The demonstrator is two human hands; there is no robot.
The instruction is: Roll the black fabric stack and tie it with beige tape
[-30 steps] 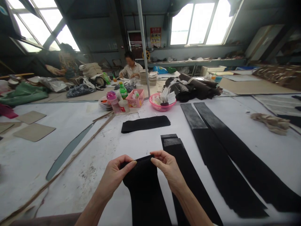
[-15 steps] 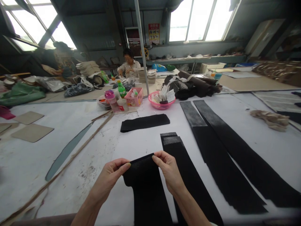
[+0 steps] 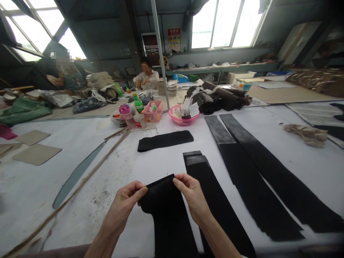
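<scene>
My left hand (image 3: pixel 125 204) and my right hand (image 3: pixel 191 197) pinch the two top corners of a long black fabric strip (image 3: pixel 166 218) that runs down toward me over the white table (image 3: pixel 113 172). Both hands are closed on its upper edge, thumbs on top. Just right of my right hand lies another black strip (image 3: pixel 215 200) with stacked ends. A short folded black piece (image 3: pixel 165 140) rests further out on the table.
Two long black strips (image 3: pixel 258 179) stretch across the right side. A pink bowl (image 3: pixel 184 116), a pink box (image 3: pixel 153 113) and bottles (image 3: pixel 129 116) stand at mid-table by a metal pole (image 3: pixel 161 57). Tan pads (image 3: pixel 36 154) lie left. Two people sit at the far table.
My hands and the strip's top edge have dropped slightly toward me, and the left thumb has slid a little along the edge. The view shifted slightly.
</scene>
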